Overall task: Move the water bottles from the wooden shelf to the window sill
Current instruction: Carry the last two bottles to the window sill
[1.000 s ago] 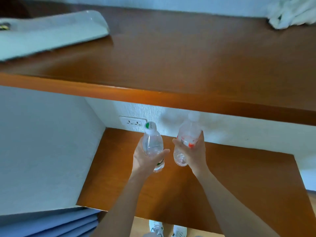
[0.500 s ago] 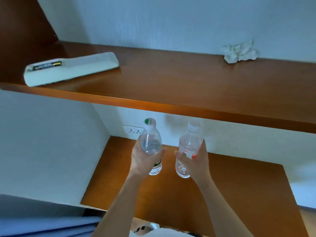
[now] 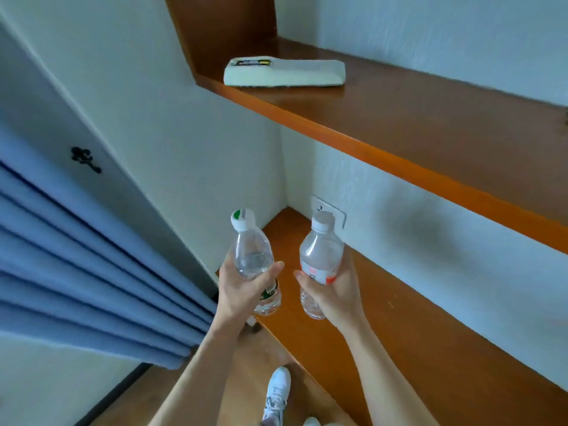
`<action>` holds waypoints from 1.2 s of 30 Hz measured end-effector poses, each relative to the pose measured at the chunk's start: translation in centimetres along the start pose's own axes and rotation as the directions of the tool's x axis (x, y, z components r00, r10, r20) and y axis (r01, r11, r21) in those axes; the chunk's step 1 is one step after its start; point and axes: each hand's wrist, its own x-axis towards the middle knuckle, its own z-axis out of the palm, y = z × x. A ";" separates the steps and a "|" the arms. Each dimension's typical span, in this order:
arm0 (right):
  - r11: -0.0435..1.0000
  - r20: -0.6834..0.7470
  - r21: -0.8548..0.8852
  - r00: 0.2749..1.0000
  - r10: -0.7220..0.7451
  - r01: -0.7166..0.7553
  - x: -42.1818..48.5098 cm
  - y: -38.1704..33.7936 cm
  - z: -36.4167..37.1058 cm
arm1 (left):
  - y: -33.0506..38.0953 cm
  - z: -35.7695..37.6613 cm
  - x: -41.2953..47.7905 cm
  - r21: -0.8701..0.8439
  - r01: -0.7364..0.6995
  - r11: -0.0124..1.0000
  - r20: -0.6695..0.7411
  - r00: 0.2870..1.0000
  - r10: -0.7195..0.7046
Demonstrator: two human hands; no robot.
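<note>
My left hand [image 3: 239, 290] grips a clear water bottle with a green-marked white cap [image 3: 252, 253] around its middle. My right hand [image 3: 332, 292] grips a second clear bottle with a red-and-white label [image 3: 319, 256]. Both bottles are upright, side by side, lifted off the lower wooden shelf [image 3: 399, 339] near its left end. No window sill is visible.
An upper wooden shelf [image 3: 399, 118] runs above, bearing a white flat pack [image 3: 284, 72]. A wall socket [image 3: 330, 210] sits behind the bottles. Blue curtain folds [image 3: 76, 272] hang at the left. White shoes [image 3: 276, 392] stand on the wooden floor below.
The view has swung left, bringing the blue curtain into sight. Both hands keep hold of their bottles, now nearer the shelf's left end.
</note>
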 end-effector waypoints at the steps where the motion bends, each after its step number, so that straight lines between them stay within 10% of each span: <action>1: 1.000 0.054 0.008 0.998 -0.011 0.011 -0.2 -0.2 1.0 | -0.2 -1.2 -0.9 0.003 0.009 1.000 -0.052 0.999 -0.009; 10: 1.000 0.567 0.011 0.823 -0.018 0.015 -4.6 -2.3 12.4 | -1.1 -12.6 -11.6 -0.049 0.138 0.989 -0.529 0.837 -0.143; 18: 0.995 0.830 0.024 0.553 -0.073 0.095 -12.1 -5.6 22.6 | -1.7 -20.6 -22.3 -0.028 0.245 0.969 -0.850 0.504 -0.152; 26: 0.995 0.963 0.039 0.261 -0.063 0.096 -21.6 -8.2 30.6 | -2.4 -27.4 -32.5 -0.069 0.240 0.968 -0.961 0.245 -0.129; 36: 0.970 0.986 0.087 0.118 -0.116 0.228 -31.4 -11.6 43.5 | -6.2 -39.0 -40.9 -0.069 0.269 0.961 -0.993 0.078 -0.093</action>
